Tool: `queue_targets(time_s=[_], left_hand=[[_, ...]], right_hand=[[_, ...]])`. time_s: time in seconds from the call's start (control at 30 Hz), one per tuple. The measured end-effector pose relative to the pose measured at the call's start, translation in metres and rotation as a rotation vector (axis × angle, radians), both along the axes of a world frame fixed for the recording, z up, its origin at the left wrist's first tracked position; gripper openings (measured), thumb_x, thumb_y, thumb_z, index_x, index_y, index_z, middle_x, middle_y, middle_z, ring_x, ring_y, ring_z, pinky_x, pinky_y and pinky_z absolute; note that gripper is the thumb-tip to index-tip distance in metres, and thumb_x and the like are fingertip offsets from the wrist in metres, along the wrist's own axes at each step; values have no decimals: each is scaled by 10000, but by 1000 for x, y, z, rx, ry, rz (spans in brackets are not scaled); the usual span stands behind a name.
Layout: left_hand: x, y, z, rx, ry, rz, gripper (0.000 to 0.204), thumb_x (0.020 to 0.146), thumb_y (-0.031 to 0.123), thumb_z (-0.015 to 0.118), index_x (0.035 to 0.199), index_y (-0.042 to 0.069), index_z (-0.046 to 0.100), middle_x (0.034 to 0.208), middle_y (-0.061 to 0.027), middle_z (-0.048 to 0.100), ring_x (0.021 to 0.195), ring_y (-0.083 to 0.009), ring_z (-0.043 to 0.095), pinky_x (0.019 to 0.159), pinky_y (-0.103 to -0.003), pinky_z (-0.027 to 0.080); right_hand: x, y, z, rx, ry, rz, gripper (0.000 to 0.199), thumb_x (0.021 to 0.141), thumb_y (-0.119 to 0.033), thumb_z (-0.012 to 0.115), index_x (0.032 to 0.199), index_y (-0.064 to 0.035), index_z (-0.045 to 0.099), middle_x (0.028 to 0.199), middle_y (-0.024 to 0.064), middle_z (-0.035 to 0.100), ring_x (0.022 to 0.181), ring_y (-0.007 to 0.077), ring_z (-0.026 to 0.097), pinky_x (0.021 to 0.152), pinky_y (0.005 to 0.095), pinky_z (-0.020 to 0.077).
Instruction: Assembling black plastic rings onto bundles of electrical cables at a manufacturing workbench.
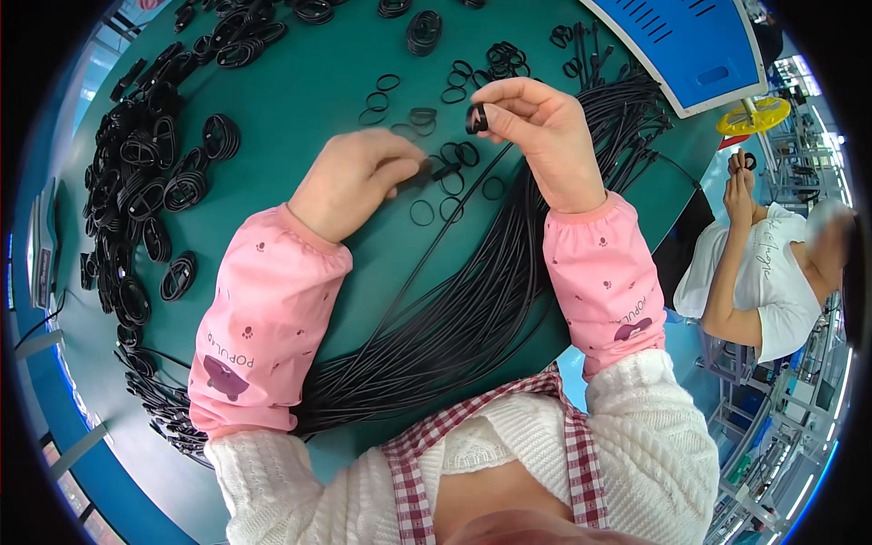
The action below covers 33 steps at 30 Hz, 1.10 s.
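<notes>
My right hand [545,127] is raised over the far side of the table, thumb and fingers pinched on a small black band [476,118]. Lower and to its left, my left hand [359,177] is smeared by motion. Its fingers are curled together, with a dark blurred thing at their tips that I cannot make out. Just beyond those fingertips lie several loose black rings [421,213] on the green table [300,109]. A thick bundle of straight black cables [481,282] runs diagonally under my right forearm, with one cable [427,259] apart from it.
Many coiled black cables [185,189] are heaped along the table's left side and far edge. More black rings [504,62] form a pile at the back. A blue panel with slots [672,45] stands far right, near a yellow wheel [754,116]. A co-worker [772,272] sits at the right.
</notes>
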State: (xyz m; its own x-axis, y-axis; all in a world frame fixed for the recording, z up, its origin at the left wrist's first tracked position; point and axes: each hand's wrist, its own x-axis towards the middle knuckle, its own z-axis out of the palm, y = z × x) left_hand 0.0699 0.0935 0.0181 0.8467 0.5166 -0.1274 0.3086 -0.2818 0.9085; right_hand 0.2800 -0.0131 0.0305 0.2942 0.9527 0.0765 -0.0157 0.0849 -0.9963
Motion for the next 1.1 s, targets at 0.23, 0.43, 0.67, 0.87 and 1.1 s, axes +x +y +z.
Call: queue_targets(time_s=[0.23,0.43,0.67,0.87,1.1], left_hand=[[11,-15,5,5,-317,174,161,841,137,676,871,-21,671,900,-83,639,641,-154,592,611,-269,461],[2,9,-3,-47,-217,373,121,838,103,631,856,-15,652,759,-7,605,671,-85,519,628,-237,435],[-12,9,7,506,50,4,220,763,158,756,865,10,631,816,-25,520,671,-105,461,611,-260,400],[-15,12,5,406,-42,-58,298,761,192,779,970,50,621,877,-21,514,685,-122,452,611,-277,404],[14,-13,-2,368,-176,-172,324,740,167,744,995,1,633,833,-141,645,756,-224,623,681,-345,488]], right_hand=[[-18,-4,4,-22,-26,82,157,874,-22,653,1027,4,669,929,69,696,849,106,643,762,225,497],[-5,-3,-2,63,-125,-76,162,857,5,653,1018,12,673,929,81,700,867,127,651,775,235,502],[-20,-4,-4,11,-723,14,160,817,-48,678,973,-46,712,931,67,692,834,152,643,732,280,500],[-49,-11,-5,-142,-1086,252,165,754,-222,712,759,-63,665,742,64,606,792,283,607,691,411,480],[-33,-10,5,-45,-703,68,127,805,-147,663,813,-22,643,759,116,617,696,295,615,643,379,479]])
